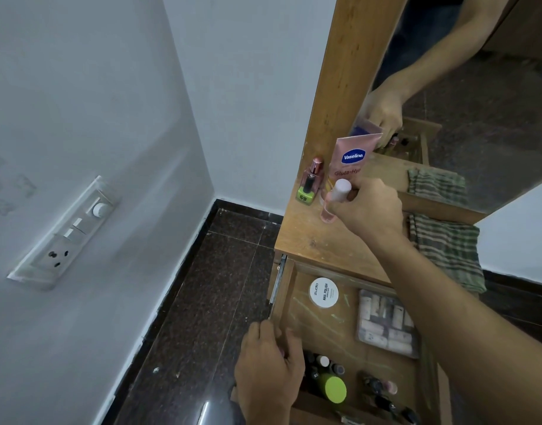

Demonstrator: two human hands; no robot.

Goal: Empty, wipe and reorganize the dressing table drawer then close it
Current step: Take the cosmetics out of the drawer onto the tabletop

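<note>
The wooden drawer point(289, 305) stands pulled out below the dressing table top point(322, 240). Inside it lie a round white nail-polish-remover tub point(323, 292), a clear case of small tubes point(386, 325), a lime-capped bottle point(334, 389) and several small bottles. My left hand point(268, 366) grips the drawer's left wall. My right hand point(369, 207) holds a slim pink bottle with a white cap point(337, 197) upright on the table top, next to a pink Vaseline tube point(351, 157), a green nail polish point(306, 193) and a pink perfume bottle point(315, 170).
A striped green cloth point(447, 250) lies on the table top at the right. The mirror point(478, 102) behind reflects my arm. A white wall with a switch panel point(67, 234) is on the left, and dark tiled floor point(217, 286) lies beside the table.
</note>
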